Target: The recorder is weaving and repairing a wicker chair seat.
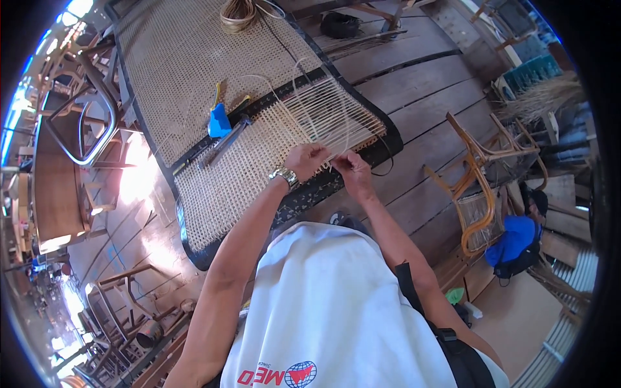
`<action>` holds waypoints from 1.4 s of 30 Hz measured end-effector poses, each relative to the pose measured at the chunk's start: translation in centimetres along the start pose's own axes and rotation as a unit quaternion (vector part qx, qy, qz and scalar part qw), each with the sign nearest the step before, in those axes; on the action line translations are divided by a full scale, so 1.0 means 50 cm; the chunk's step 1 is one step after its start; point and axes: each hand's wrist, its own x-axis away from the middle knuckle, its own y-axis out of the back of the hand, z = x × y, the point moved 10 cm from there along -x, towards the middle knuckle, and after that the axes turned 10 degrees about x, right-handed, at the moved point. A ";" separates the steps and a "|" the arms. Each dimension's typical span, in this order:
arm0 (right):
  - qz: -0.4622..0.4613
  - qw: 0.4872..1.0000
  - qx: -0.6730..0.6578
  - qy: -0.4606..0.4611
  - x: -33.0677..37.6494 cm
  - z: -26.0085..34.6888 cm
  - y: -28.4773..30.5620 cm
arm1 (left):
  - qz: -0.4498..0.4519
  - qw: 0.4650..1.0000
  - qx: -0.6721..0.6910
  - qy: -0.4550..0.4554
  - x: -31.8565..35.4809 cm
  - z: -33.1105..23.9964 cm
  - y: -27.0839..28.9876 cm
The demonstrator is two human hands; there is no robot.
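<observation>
Hands: left hand (306, 159) and right hand (350, 169) meet close together over the near edge of the black frame (388, 132).
Left fingers: curled and pinching a pale cane strand (304, 90) — a wristwatch (284, 176) sits on that wrist.
Right fingers: bunched together on the same strand, just beside the left hand.
Strand: loops up from the hands across the half-woven cane panel (323, 110).
Panel: open grid at the right end, tight weave further left.
Tools: blue tool (218, 121) and metal bar (226, 141) lie on the weave, well apart from the hands.
Coil: cane coil (238, 13) at the far end.
Nearby: bare chair frame (475, 174) on the plank floor (420, 77) — a person in blue (514, 238) sits beyond it.
</observation>
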 end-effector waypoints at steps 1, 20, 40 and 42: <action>-0.011 1.000 -0.015 -0.009 -0.003 0.001 0.004 | -0.029 0.999 0.025 0.014 0.007 0.000 0.005; 0.012 0.949 0.252 0.191 0.018 0.119 -0.004 | -0.019 0.952 0.300 0.062 -0.004 0.074 -0.034; 0.002 0.967 0.227 0.113 0.045 0.139 0.003 | -0.024 0.935 0.350 0.049 0.018 0.064 -0.025; -0.010 0.970 0.219 0.100 0.044 0.135 0.001 | -0.036 0.940 0.336 0.045 0.020 0.068 -0.022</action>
